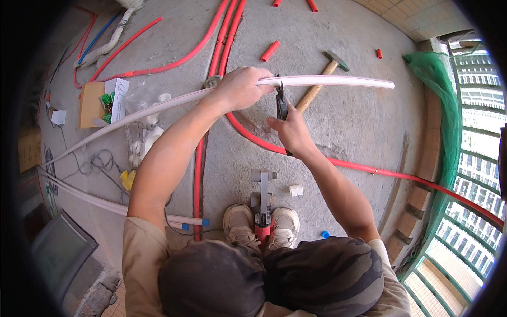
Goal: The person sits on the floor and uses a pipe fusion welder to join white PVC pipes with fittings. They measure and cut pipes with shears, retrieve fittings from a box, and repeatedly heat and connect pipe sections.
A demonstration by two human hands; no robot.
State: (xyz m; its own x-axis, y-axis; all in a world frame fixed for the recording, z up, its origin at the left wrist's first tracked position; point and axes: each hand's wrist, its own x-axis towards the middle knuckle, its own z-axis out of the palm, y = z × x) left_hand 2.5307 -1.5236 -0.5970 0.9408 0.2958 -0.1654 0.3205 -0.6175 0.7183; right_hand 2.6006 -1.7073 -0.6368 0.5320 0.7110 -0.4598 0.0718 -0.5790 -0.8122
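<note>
My left hand (240, 87) grips a long white plastic pipe (338, 81) that runs from the far left across to the upper right, held above the concrete floor. Just to the right of that hand, my right hand (289, 132) holds a dark pipe cutter (282, 103) upright, its jaws meeting the pipe from below. Between my two shoes (240, 224) a red and grey pipe welding tool (262, 208) stands on the floor, with a short white fitting (296, 190) to its right.
Red pipes (198, 174) snake over the floor. A hammer (322, 79) lies beyond the pipe. A cardboard box (100, 103) with green parts and white fittings sits at left, more white pipes (105, 203) lower left. A green-netted railing (449, 158) bounds the right edge.
</note>
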